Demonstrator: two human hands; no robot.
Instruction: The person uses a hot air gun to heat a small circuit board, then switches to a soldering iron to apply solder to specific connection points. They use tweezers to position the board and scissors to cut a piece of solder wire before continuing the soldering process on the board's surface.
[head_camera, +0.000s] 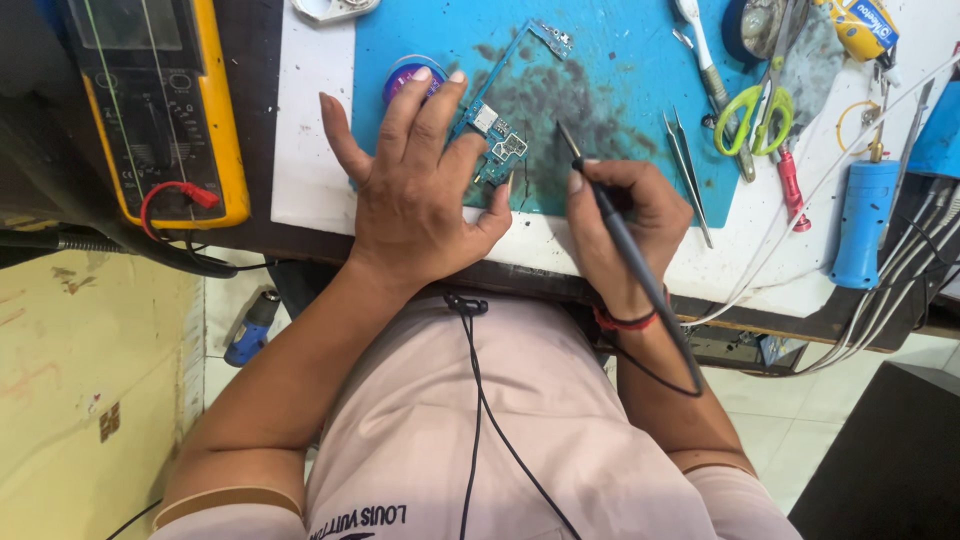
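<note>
One circuit board (497, 118), one multimeter (160, 100) (yellow), two tweezers (688, 165).

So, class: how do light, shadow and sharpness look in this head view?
Head view: even, bright light; soft shadow beside the left hand on the blue work mat; the thin black soldering iron in the right hand is sharp; edges bow slightly.

1. A work mat (620, 60) lies on the worktop (305, 150), near its front edge.
2. A circuit board (505, 100) lies on the mat, under the left hand (415, 190).
3. The right hand (625, 225) rests at the front edge, just right of the board, holding a soldering iron (610, 215).
4. Tweezers (688, 170) lie right of the iron.
5. Scissors (750, 115) lie further right, at the mat's edge.
6. A multimeter (160, 100) sits off the worktop's left edge.
</note>
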